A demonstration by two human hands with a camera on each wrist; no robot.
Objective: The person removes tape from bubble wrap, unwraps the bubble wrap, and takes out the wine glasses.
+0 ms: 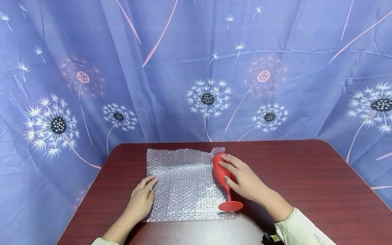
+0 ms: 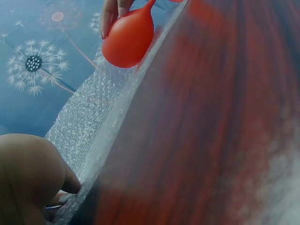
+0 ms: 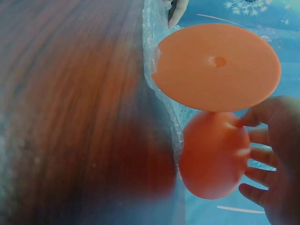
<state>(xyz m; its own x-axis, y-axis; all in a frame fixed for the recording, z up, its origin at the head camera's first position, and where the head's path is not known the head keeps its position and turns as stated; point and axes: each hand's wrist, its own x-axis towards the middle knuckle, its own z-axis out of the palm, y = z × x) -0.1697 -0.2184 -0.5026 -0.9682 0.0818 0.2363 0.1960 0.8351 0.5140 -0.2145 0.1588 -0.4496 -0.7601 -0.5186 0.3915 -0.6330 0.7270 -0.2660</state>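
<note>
A red plastic goblet [image 1: 221, 172] lies on its side along the right part of a clear bubble wrap sheet [image 1: 183, 190]. Its round base [image 3: 211, 65] faces the near edge of the table. My right hand [image 1: 246, 178] touches the upper right side of the bowl [image 2: 129, 40], with its fingertips spread along it and its palm off to the right. At the sheet's left edge, my left hand [image 1: 142, 199] rests with its fingers on the wrap. In the left wrist view, part of that hand's fingers is hidden.
The sheet lies flat on a dark red wood-grain table [image 1: 306, 177], its far strip slightly raised. A blue dandelion-print curtain [image 1: 171, 85] hangs behind the table. A small black object [image 1: 271, 239] shows by the right sleeve.
</note>
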